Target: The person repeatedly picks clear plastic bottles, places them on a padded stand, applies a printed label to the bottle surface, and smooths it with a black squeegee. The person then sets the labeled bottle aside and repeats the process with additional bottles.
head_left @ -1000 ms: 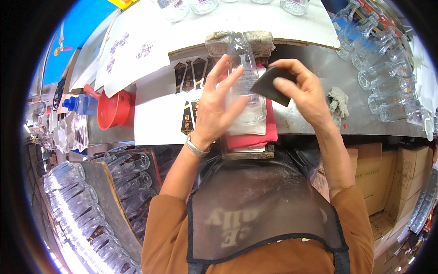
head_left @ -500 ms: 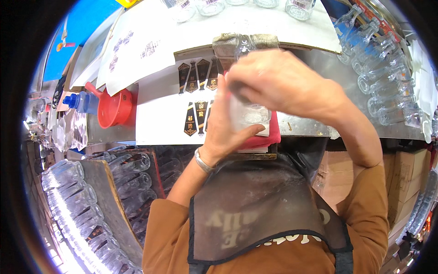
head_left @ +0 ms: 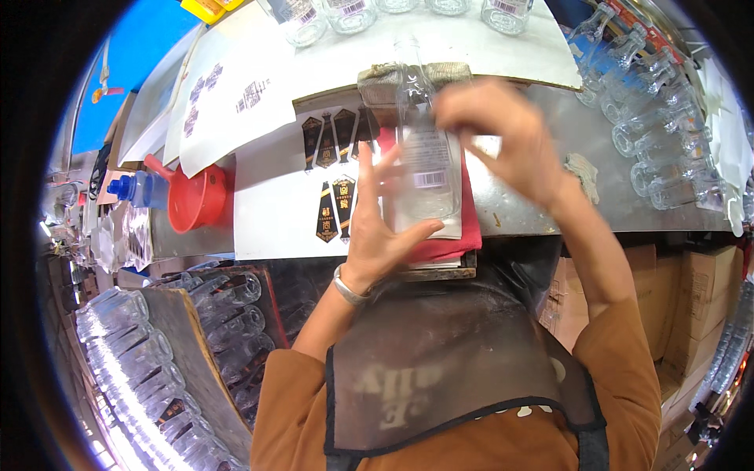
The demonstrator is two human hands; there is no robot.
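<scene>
A clear glass bottle (head_left: 428, 177) lies in front of me, its neck pointing away across a rolled beige cloth (head_left: 449, 72). White print and a barcode label show on its side. Under its body are white paper and a red cloth (head_left: 471, 228). My left hand (head_left: 378, 228) is beside the bottle's left side, fingers spread and thumb near the base. Just right of the bottle's shoulder is my right hand (head_left: 495, 125), its fingers smeared by motion. Left of the bottle, black and gold tie-shaped labels (head_left: 327, 212) lie in rows on a white sheet (head_left: 271, 200).
At left stand a red plastic dipper (head_left: 200, 200) and a blue-capped bottle (head_left: 141, 188). Several glass bottles (head_left: 506, 14) stand on the white board ahead. More bottles (head_left: 660, 149) lie along the right side and in a rack (head_left: 133, 345) lower left. A crumpled rag (head_left: 583, 177) lies at right.
My right hand has moved right, off the bottle's middle, uncovering the barcode label. My left fingers have spread a little. The view has shifted slightly.
</scene>
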